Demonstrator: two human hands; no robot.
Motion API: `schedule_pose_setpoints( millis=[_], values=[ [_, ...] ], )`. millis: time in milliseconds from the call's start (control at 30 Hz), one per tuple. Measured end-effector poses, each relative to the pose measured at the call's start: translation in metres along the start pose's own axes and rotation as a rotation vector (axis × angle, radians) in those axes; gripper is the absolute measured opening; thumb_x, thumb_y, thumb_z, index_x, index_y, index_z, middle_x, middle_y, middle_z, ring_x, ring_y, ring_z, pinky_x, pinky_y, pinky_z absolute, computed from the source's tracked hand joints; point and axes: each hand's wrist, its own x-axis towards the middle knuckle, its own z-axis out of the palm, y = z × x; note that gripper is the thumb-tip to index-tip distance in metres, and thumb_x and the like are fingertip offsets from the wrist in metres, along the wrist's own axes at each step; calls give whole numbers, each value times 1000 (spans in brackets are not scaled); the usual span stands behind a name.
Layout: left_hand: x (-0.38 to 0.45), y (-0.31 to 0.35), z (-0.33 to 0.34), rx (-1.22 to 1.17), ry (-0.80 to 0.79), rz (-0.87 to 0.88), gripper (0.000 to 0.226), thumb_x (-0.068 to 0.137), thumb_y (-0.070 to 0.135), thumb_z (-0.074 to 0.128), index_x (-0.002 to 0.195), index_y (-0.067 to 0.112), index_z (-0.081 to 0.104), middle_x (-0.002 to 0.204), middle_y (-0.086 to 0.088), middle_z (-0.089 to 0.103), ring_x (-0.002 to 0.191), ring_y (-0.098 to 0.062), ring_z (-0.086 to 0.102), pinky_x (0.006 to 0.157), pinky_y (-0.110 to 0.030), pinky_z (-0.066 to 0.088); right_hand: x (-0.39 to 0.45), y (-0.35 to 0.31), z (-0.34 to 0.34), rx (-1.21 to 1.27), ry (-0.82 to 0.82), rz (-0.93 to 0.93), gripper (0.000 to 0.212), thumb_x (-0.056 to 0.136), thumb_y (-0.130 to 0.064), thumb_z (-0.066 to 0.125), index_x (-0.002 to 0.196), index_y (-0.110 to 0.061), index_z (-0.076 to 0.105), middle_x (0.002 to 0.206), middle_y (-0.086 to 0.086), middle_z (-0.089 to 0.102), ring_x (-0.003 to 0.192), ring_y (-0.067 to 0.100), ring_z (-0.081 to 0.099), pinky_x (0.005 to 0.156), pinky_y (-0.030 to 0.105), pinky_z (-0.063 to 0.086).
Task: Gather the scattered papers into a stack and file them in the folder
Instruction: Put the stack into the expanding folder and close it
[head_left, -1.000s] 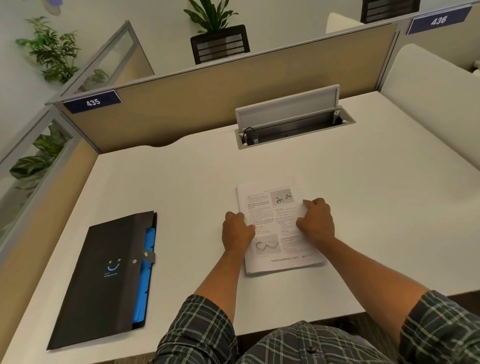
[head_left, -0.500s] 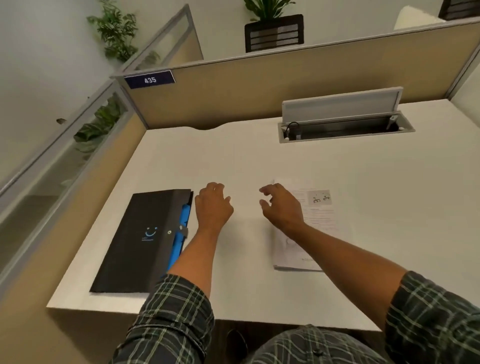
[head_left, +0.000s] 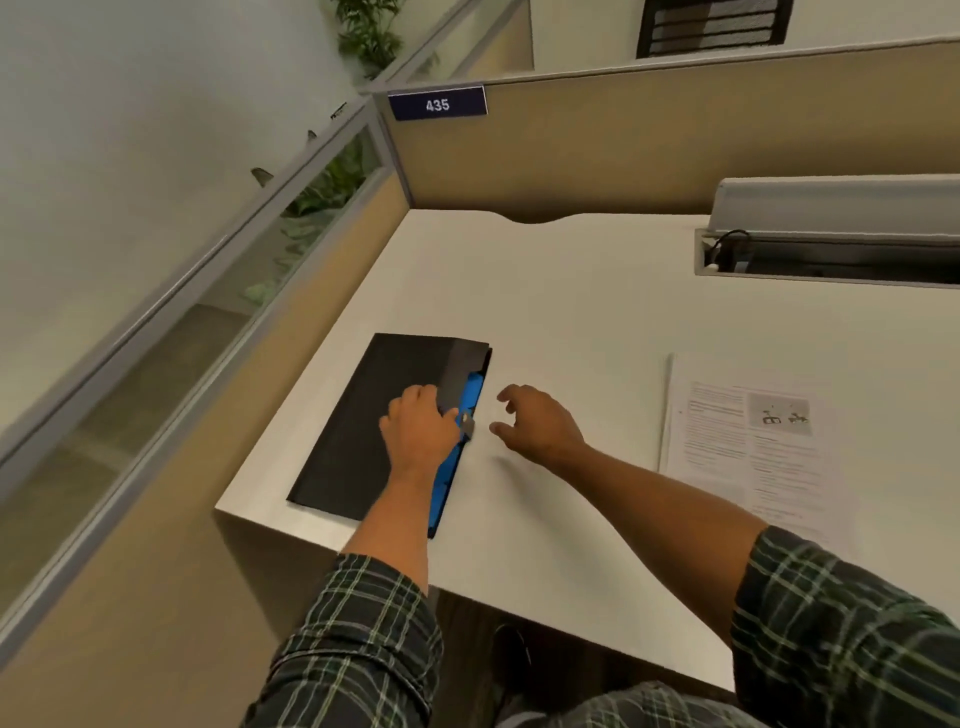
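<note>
Papers (head_left: 748, 447) lie squared into one neat stack on the white worktop (head_left: 571, 301), well to the right of both hands, and neither hand touches them. So the gathering looks done; filing is what remains.

Nearest the viewer are the plaid sleeves (head_left: 363, 634) and forearms reaching forward over the worktop's front edge. The left hand (head_left: 415, 426) rests on the black folder (head_left: 384, 415), fingers curled at the edge of its front flap near the small clasp (head_left: 467, 423); it seems to be gripping or lifting that flap, though the exact hold is hard to make out. The right hand (head_left: 535, 421) hovers just to the right of the folder, above bare worktop, fingers loosely spread and curved, holding nothing. It looks poised to help with the clasp or flap.

The folder lies flat under the left hand, near the worktop's left corner, with blue dividers (head_left: 457, 457) showing along its right side. It appears not yet opened wide enough to take the sheets, so the remaining steps are opening it, fetching the stack from the right, and sliding it in.

Beyond the hands, an open cable tray (head_left: 831, 254) sits in the worktop to the far right. Further back stands the tan partition (head_left: 675, 135) with a label reading 435 (head_left: 437, 105).
</note>
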Motion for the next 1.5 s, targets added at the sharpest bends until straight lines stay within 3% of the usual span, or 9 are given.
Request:
schedule_pose_setpoints(
  millis=[200,300,467,767,900,1000,1100,1267,1500],
  values=[
    [2,-21,10,36,-154,-73,75,87,56,71,146,17,45,148,-9,47,136,-34,44,105,-55,43,18,-18,33,-12,-91,-9,75,87,-54,73,149,-22,43,139,7,60,119,26,62,90,38,53],
    [3,-23,14,51,-197,-67,79,85,57,72,147,17,42,150,-10,44,137,-34,42,105,-56,44,23,-23,44,-60,-102,-22,68,92,-52,68,149,-24,44,135,9,60,116,28,63,90,39,54],
    [1,-21,18,124,-221,-52,74,89,52,70,146,16,40,149,-13,41,137,-35,41,104,-56,45,28,-31,54,-30,-72,27,36,95,-25,64,129,-12,57,119,13,65,99,29,64,84,39,55],
    [10,-9,0,279,-199,25,63,94,26,61,149,7,35,158,-27,34,122,-46,59,93,-51,56,25,-20,41,537,44,180,47,89,10,60,134,-4,64,122,16,72,112,28,70,95,28,54],
    [23,6,-32,405,-74,105,45,91,22,68,130,7,52,109,-14,69,88,-31,71,67,-40,58,20,-25,17,798,97,116,46,92,13,56,133,-5,64,114,15,73,103,26,72,79,26,63],
    [30,20,-60,477,-49,137,11,92,10,66,103,11,65,88,-6,68,78,-25,68,58,-33,47,16,-26,-6,909,155,50,44,90,14,56,128,-5,67,105,15,75,98,26,73,74,25,62],
    [32,39,-85,482,-34,151,10,90,4,61,95,10,67,73,-3,51,70,-23,57,57,-31,43,11,-18,-29,1028,253,56,37,89,5,68,125,-6,66,94,14,76,88,24,75,73,29,62],
    [32,76,-113,366,50,224,12,87,8,63,97,8,68,75,-6,55,68,-25,52,54,-30,36,0,2,-62,1194,355,142,31,89,-22,79,116,-11,68,94,13,75,82,29,76,66,33,63],
    [26,122,-128,29,59,228,27,80,16,65,106,11,66,85,-8,62,76,-28,59,62,-31,42,-28,35,-93,1274,503,136,11,94,-18,73,104,-15,77,92,7,78,81,19,75,63,28,61]
  ],
)
